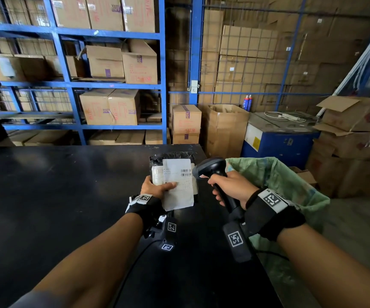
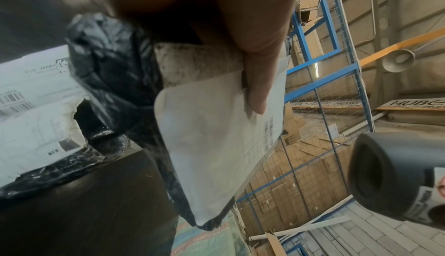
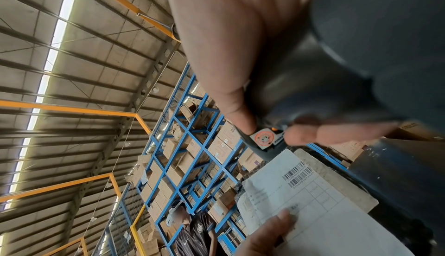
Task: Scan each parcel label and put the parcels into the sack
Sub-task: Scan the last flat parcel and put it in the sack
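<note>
Left grip: the left hand [image 1: 157,188] holds the parcel [image 1: 175,174] above the counter [image 1: 57,196] near its right edge, thumb curled over the label face, fingers behind.
Right grip: the right hand [image 1: 230,187] is wrapped round the handle of a black barcode scanner [image 1: 213,168], forefinger at the trigger; the scanner head sits just beside the parcel's right edge.
Parcel: a black plastic-wrapped packet with a white label [image 1: 178,183]; its long axis runs away from the person, the label face turned up toward the head camera, the barcode near the label's far right corner.
Head view only: the green woven sack [image 1: 290,183] stands open off the counter's right edge, below the right forearm; its contents cannot be seen.
Left wrist view only: a second black-wrapped parcel [image 2: 48,126] with a torn white label lies on the counter to the held parcel's left; the scanner's dark window [image 2: 375,170] faces the camera; a strip of the sack's weave shows below the held parcel.
Right wrist view only: the barcode [image 3: 298,174] is sharp just under the scanner's nose; a person in a dark striped shirt [image 3: 192,235] stands by the blue shelving [image 3: 192,155].
Surroundings: blue shelving loaded with cardboard cartons [image 1: 110,106] beyond the counter's far edge.
</note>
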`<state>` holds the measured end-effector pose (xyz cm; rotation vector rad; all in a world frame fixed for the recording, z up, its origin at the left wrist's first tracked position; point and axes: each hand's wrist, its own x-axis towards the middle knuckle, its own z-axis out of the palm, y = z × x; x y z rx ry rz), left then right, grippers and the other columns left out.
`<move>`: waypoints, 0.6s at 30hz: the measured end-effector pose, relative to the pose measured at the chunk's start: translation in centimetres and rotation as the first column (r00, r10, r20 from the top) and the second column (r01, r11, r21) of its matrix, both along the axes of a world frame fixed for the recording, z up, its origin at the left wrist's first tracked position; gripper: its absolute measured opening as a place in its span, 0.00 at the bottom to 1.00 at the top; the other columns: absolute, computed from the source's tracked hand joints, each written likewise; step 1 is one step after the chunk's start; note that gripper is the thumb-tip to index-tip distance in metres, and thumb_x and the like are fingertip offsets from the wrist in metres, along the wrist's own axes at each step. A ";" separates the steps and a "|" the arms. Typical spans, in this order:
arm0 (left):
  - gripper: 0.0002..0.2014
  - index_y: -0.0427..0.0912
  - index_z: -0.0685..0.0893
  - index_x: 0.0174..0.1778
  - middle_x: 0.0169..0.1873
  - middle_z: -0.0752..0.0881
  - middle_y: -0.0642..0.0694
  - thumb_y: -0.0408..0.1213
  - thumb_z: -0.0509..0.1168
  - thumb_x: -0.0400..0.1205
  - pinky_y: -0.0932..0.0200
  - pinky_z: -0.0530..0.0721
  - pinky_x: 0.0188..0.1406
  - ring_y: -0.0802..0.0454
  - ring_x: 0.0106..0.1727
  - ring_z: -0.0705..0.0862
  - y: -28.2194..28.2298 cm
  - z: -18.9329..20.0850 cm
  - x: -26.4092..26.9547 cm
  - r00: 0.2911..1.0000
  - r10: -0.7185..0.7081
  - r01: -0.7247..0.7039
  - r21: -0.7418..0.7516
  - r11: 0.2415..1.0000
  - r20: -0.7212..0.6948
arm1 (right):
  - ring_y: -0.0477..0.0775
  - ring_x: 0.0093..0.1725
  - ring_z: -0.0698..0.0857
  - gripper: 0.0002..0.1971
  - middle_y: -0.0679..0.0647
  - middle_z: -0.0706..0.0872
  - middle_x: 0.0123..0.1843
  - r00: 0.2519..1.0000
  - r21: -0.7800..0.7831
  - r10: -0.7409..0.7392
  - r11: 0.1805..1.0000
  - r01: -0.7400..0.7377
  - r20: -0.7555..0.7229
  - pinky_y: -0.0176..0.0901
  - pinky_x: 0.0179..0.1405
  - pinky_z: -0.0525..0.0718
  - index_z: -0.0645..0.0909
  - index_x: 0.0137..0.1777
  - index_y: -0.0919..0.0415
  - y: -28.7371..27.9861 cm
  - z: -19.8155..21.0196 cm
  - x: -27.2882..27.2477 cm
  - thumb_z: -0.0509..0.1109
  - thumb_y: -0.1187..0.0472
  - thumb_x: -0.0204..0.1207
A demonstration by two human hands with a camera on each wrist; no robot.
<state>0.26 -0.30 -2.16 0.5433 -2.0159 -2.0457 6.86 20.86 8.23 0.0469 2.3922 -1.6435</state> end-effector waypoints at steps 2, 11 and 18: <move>0.34 0.37 0.77 0.61 0.51 0.88 0.43 0.35 0.84 0.61 0.46 0.87 0.51 0.42 0.51 0.88 0.2 -0.1 0.1 1.000 -0.003 0.003 0.006 1.000 -0.002 | 0.51 0.27 0.75 0.09 0.56 0.75 0.31 1.000 -0.007 -0.001 1.000 0.001 -0.002 0.38 0.26 0.73 0.74 0.35 0.60 0.1 0.0 0.1 0.66 0.61 0.76; 0.31 0.38 0.76 0.59 0.49 0.88 0.44 0.32 0.83 0.62 0.48 0.87 0.50 0.44 0.48 0.87 0.9 -0.4 0.8 1.000 -0.026 0.026 0.036 0.999 -0.016 | 0.51 0.27 0.75 0.08 0.57 0.76 0.31 1.000 -0.024 -0.013 1.000 0.012 -0.006 0.38 0.25 0.74 0.75 0.36 0.61 0.2 0.1 0.3 0.66 0.61 0.76; 0.29 0.40 0.76 0.56 0.48 0.88 0.44 0.32 0.83 0.63 0.46 0.86 0.51 0.44 0.47 0.87 1.2 -0.4 1.0 0.998 -0.049 0.051 0.049 0.997 -0.034 | 0.51 0.27 0.75 0.08 0.57 0.75 0.30 1.000 -0.010 -0.019 1.000 0.019 -0.007 0.39 0.25 0.74 0.74 0.35 0.60 0.5 -0.5 0.3 0.66 0.62 0.76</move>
